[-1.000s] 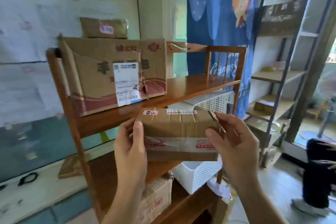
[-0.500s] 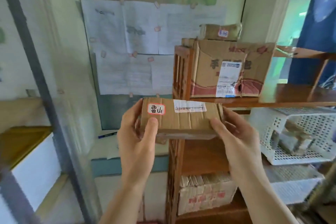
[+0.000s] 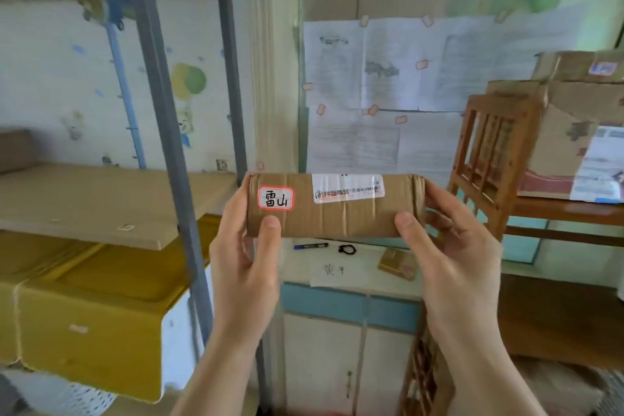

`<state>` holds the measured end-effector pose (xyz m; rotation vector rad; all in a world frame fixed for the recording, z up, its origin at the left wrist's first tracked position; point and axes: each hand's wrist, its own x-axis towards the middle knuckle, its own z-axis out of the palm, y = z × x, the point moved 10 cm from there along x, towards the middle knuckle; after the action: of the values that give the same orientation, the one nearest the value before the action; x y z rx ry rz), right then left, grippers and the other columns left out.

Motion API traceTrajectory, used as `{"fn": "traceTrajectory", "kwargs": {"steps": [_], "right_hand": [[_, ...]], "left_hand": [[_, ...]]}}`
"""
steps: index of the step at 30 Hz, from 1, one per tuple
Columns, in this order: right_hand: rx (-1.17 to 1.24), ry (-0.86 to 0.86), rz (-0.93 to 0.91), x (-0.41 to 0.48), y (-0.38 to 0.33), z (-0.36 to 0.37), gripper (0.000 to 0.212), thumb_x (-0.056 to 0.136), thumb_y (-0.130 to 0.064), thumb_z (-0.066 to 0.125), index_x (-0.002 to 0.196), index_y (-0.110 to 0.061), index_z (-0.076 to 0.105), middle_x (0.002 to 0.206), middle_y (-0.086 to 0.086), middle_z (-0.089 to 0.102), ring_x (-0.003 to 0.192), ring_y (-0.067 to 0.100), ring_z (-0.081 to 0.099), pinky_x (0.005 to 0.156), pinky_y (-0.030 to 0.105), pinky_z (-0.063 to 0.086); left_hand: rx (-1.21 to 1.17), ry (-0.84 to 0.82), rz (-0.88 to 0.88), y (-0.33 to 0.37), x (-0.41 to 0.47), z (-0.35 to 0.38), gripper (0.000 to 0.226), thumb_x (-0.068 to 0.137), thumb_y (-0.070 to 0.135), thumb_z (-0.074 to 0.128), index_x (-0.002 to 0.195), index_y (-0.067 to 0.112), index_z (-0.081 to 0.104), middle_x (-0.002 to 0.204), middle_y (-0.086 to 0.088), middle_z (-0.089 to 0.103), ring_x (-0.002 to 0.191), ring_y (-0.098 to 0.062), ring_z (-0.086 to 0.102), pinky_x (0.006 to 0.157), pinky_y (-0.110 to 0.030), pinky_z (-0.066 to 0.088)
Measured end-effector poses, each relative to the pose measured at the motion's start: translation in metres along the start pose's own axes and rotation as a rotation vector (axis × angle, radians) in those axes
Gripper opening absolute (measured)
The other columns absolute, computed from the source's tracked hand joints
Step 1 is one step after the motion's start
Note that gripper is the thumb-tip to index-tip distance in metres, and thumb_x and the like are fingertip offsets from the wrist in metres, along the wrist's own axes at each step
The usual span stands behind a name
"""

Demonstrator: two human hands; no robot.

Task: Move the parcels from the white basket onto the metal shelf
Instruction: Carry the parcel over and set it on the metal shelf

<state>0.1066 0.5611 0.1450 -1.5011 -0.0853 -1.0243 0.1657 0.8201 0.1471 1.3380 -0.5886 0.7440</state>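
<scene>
**Parcel held in both hands beside the metal shelf**

A brown cardboard parcel point(image 3: 334, 204) is held level in the air at the centre of view, gripped at its two ends. The left hand point(image 3: 246, 263) clasps the left end, thumb pressed on the front face just below a red-bordered handwritten label point(image 3: 276, 198). The right hand point(image 3: 452, 253) clasps the right end, thumb on the lower front edge, fingers wrapped behind. A white printed sticker point(image 3: 347, 188) sits on the parcel's upper face.

The metal shelf point(image 3: 158, 105) stands just to the left, its grey uprights close to the left hand; one board point(image 3: 101, 199) lies at about the parcel's height, with a yellow carton point(image 3: 87, 314) beneath it. The parcel touches neither (it hangs clear of both).

Behind the parcel a low bench point(image 3: 364, 267) carries a blue marker point(image 3: 310, 245) and a small black ring. At right, a wooden rack point(image 3: 486, 152) holds a large cardboard box point(image 3: 567, 145).
</scene>
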Motion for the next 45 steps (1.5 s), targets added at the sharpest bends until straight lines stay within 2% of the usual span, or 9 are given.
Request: {"fn": "traceTrajectory", "kwargs": {"steps": [9,16,20,26,30,34,38,41,45], "right_hand": [[0.012,0.066,-0.040,-0.037,0.006,0.169,0.043,0.086,-0.004,0.078,0.124,-0.023,0.071,0.110,-0.004,0.077,0.104,0.014,0.071,0.080,0.025,0.060],[0.214,0.023,-0.075,-0.066,0.012,0.316,0.020,0.085,-0.002,0.077,0.095,-0.015,0.066,0.091,-0.013,0.078,0.086,-0.003,0.072,0.070,0.014,0.056],[0.194,-0.008,-0.043,-0.074,0.022,0.372,0.027,0.077,-0.021,0.075,0.101,-0.016,0.063,0.095,-0.012,0.078,0.090,0.000,0.074,0.072,0.015,0.058],[-0.395,-0.175,-0.083,-0.063,0.047,0.448,0.025,0.091,-0.019,0.073,0.105,-0.037,0.062,0.105,-0.020,0.071,0.099,-0.001,0.069,0.078,0.018,0.061],[-1.008,-0.293,-0.141,-0.041,0.069,0.479,0.027,0.098,-0.019,0.066,0.125,-0.023,0.067,0.108,-0.002,0.076,0.087,0.011,0.069,0.071,0.017,0.047],[-1.385,-0.409,-0.123,-0.031,0.082,0.491,0.015,0.100,-0.017,0.061,0.109,-0.023,0.071,0.085,-0.001,0.074,0.066,0.018,0.067,0.056,0.027,0.054],[-1.535,-0.447,-0.173,-0.022,0.079,0.494,0.020,0.098,-0.010,0.061,0.079,-0.018,0.060,0.061,-0.004,0.052,0.047,0.012,0.044,0.042,0.024,0.028],[-1.557,-0.476,-0.210,-0.018,0.080,0.492,0.020,0.099,-0.013,0.059,0.081,-0.023,0.057,0.059,-0.006,0.037,0.047,0.012,0.032,0.041,0.025,0.016],[-1.429,-0.458,-0.304,-0.016,0.071,0.483,0.018,0.099,-0.021,0.059,0.114,-0.024,0.069,0.074,-0.003,0.066,0.062,0.021,0.063,0.046,0.026,0.040]], "left_hand": [[-0.019,-0.074,0.079,-0.043,0.074,-0.156,0.041,0.098,0.026,0.056,0.139,0.034,0.054,0.134,-0.012,0.062,0.122,-0.010,0.067,0.091,-0.013,0.055],[-0.050,0.007,0.068,-0.090,0.130,-0.300,0.045,0.101,0.000,0.063,0.145,-0.002,0.052,0.135,-0.002,0.070,0.126,-0.018,0.069,0.090,-0.018,0.060],[-0.144,0.109,-0.008,-0.113,0.148,-0.360,0.031,0.098,0.020,0.053,0.125,0.009,0.064,0.111,0.000,0.076,0.106,-0.019,0.073,0.083,-0.021,0.058],[0.063,0.144,-0.294,-0.193,0.196,-0.401,0.025,0.109,0.011,0.053,0.103,0.029,0.068,0.096,0.012,0.079,0.092,-0.008,0.077,0.063,-0.015,0.059],[0.206,0.001,-0.521,-0.258,0.219,-0.380,0.020,0.109,0.016,0.055,0.107,0.030,0.069,0.108,0.006,0.074,0.108,-0.022,0.073,0.080,-0.035,0.062],[0.356,-0.096,-0.534,-0.287,0.227,-0.359,0.020,0.108,0.012,0.055,0.110,0.026,0.069,0.107,0.002,0.073,0.109,-0.026,0.071,0.094,-0.046,0.059],[0.353,-0.083,-0.512,-0.300,0.223,-0.349,0.016,0.108,0.016,0.057,0.111,0.027,0.068,0.108,0.001,0.072,0.107,-0.023,0.069,0.072,-0.028,0.053],[0.369,-0.103,-0.502,-0.298,0.222,-0.341,0.017,0.108,0.016,0.057,0.118,0.020,0.070,0.115,-0.004,0.074,0.104,-0.020,0.067,0.073,-0.027,0.054],[0.407,-0.037,-0.438,-0.272,0.219,-0.343,0.028,0.110,0.017,0.052,0.134,0.013,0.065,0.125,-0.004,0.071,0.116,-0.025,0.067,0.096,-0.043,0.056]]}}
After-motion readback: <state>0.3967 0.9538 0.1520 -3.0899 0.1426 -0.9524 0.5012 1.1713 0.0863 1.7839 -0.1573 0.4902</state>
